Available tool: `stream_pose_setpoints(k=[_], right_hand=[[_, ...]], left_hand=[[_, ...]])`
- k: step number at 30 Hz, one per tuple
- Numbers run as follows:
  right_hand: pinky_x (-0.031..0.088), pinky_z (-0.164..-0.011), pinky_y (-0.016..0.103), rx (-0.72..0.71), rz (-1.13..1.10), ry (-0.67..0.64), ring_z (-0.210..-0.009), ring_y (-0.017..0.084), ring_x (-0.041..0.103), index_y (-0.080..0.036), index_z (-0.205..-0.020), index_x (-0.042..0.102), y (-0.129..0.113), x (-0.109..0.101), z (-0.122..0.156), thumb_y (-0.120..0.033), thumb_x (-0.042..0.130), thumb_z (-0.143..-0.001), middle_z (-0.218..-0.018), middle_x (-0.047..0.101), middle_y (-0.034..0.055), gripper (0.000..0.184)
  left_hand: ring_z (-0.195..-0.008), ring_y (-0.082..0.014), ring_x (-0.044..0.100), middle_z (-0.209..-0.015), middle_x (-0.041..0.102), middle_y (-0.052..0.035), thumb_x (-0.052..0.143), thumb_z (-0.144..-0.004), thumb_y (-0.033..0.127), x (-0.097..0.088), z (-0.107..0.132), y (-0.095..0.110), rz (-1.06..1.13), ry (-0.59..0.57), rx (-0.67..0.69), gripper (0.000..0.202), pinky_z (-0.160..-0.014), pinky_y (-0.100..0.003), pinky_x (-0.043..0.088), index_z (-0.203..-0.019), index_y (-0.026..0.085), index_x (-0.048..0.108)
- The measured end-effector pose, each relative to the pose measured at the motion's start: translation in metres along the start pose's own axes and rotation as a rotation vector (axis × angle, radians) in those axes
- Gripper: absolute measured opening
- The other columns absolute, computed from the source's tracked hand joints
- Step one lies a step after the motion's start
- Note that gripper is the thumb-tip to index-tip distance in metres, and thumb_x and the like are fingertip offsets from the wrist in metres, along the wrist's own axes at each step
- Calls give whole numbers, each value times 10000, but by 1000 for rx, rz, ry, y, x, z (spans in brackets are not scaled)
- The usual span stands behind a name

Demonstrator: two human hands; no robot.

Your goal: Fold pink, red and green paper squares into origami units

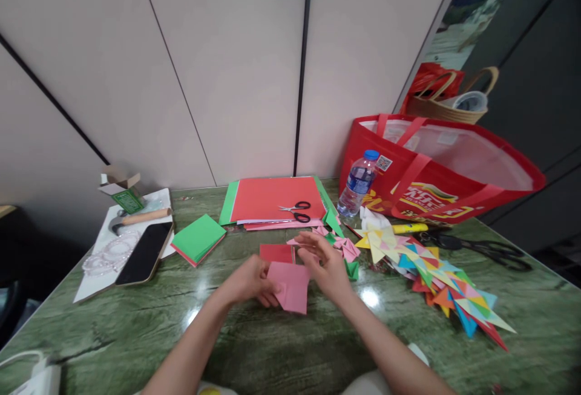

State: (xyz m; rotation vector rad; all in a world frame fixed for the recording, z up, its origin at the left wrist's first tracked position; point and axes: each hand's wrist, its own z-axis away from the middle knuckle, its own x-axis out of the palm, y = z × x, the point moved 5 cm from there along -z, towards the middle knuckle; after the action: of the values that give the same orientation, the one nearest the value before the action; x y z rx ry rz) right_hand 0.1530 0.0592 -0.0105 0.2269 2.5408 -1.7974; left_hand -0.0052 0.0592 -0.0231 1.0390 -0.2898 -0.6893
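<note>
My left hand [250,282] pinches the left edge of a pink sheet of paper [290,289], held just above the green marble table [136,322]. Fingers apart, my right hand [324,265] hovers over the sheet's upper right corner, touching or nearly touching it. A red square of paper [276,253] lies just behind the pink sheet. Small folded pink and green paper pieces [347,253] sit beside my right hand.
Red and green paper sheets [272,198] with small scissors [297,210] lie at the back. A green paper pad [198,238], a phone [145,253], a hammer [138,218], a water bottle [358,183], a red bag [436,171], colourful folded stars [436,274] and large black scissors [485,248] surround the hands.
</note>
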Motion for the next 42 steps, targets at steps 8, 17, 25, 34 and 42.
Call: stream_pose_setpoints(k=[8,17,25,34,42], right_hand=[[474,-599,254,-147,158,-394,-676,150,597,-201,-849,632,-17,28,15,-268,593,-732,-781,664,22,140],[422,-484,208,125,-29,-122,-574,124,533,-169,-771,535,13,17,7,-242,543,-722,-662,556,1,88],[451,-478,200,117,-83,-108,-590,119,537,-182,-788,501,14,17,7,-234,555,-705,-688,537,2,112],[458,-503,191,53,-11,-213,-676,126,558,-188,-817,523,1,22,10,-207,583,-690,-796,560,10,141],[455,-540,207,69,-18,-277,-685,127,548,-189,-826,570,0,23,11,-249,639,-672,-817,581,10,179]], left_hand=[[-443,-140,567,-526,623,-13,619,-563,210,8,0,-6,-114,-75,-21,112,-444,-225,425,-633,124,613],[-473,-78,435,-511,532,31,601,-651,294,-11,-1,16,-63,173,233,182,-463,-176,293,-646,112,586],[-483,-82,404,-537,518,10,591,-670,407,-12,-3,17,26,255,265,307,-455,-180,277,-652,103,621],[-483,-89,426,-536,554,-1,583,-668,394,-17,-1,20,-53,306,275,305,-468,-189,289,-659,95,645],[-497,-91,436,-576,578,-8,559,-694,382,-19,0,20,-85,265,278,298,-481,-188,303,-703,99,652]])
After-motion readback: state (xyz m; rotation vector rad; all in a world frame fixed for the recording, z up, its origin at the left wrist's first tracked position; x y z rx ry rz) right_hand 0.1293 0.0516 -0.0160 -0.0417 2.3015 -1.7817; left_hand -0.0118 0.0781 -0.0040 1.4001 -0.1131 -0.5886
